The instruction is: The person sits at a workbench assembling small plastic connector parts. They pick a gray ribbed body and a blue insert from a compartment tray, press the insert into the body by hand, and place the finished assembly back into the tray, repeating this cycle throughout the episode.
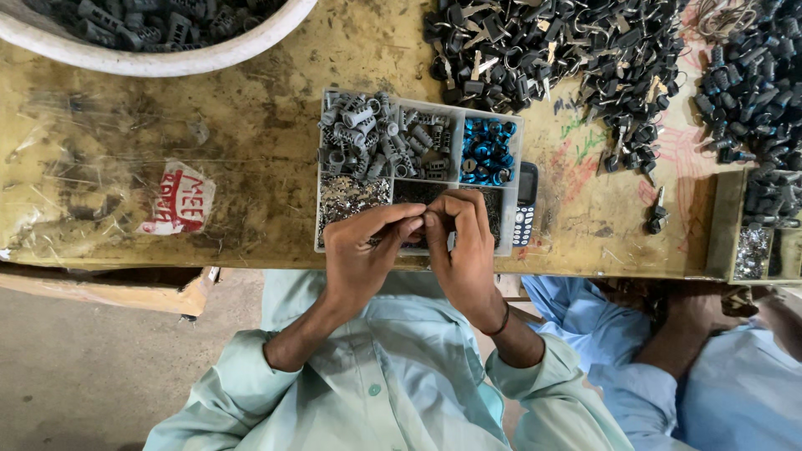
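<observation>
Pinched together, my left hand (pixel 361 250) and right hand (pixel 462 242) share a grip on something too small to make out, hiding part of the clear divided plastic tray (pixel 418 167) on the worn yellow table (pixel 251 134)

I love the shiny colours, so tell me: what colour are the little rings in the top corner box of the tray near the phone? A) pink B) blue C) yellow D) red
B: the small rings in the corner compartment of the divided tray, just above the phone, are bright blue, while the grey parts fill the compartment beside them.
</observation>
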### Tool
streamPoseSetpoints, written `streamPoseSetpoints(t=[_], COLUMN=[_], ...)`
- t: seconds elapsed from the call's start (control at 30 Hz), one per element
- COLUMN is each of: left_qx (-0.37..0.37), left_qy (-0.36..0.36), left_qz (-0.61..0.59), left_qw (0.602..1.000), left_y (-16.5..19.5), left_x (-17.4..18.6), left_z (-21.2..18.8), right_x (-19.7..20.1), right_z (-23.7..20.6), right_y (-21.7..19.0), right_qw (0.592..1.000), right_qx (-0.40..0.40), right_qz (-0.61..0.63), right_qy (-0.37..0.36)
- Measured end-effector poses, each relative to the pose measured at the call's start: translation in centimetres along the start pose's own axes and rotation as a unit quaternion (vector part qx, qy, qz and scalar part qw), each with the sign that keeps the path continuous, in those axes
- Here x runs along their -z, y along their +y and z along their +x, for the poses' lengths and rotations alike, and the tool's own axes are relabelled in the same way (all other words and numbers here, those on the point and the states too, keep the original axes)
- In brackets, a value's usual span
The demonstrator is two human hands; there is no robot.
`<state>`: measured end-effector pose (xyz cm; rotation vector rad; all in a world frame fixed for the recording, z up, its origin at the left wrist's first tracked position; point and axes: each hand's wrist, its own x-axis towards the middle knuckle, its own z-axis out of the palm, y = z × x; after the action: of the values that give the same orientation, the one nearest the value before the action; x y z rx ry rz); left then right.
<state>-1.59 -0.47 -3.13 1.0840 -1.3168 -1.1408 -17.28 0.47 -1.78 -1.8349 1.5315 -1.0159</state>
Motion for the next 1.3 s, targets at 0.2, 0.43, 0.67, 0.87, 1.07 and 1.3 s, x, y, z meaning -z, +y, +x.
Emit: streamPoseSetpoints(t=[0.2,0.43,0.67,0.87,1.07,1.3], left_qx=[0.068,0.085,0.097,0.062,0.056,0.080], left_qy=[-0.010,-0.049,-0.078,-0.096,-0.080,-0.104], left_qz=[-0.058,-0.146,-0.031,0.021,0.053,0.028], left_qw=[0.996,0.984,0.992,0.993,0.994,0.991], left_y=[-0.4,-0.6,0.0,0.0,0.0,0.4], left_x=[0.4,0.8,1.1,1.2,1.1,1.5], left_z=[-0.1,0.4,0.8,0.9,0.6,1.2], right_x=[0.7,2.4,3.3,3.6,7.7,6.9], right_z=[-0.1,1.2,1.4,2.5,2.2,1.0], right_y=[0.0,1.1,1.5,0.5,0.6,3.0], right_qw=[0.993,0.954,0.992,0.906,0.938,0.954], right_qx=[0.098,-0.143,0.061,-0.224,0.036,-0.014], right_qz=[-0.051,0.233,0.055,0.313,-0.293,-0.259], right_qy=[0.031,-0.124,-0.094,-0.174,-0.184,-0.150])
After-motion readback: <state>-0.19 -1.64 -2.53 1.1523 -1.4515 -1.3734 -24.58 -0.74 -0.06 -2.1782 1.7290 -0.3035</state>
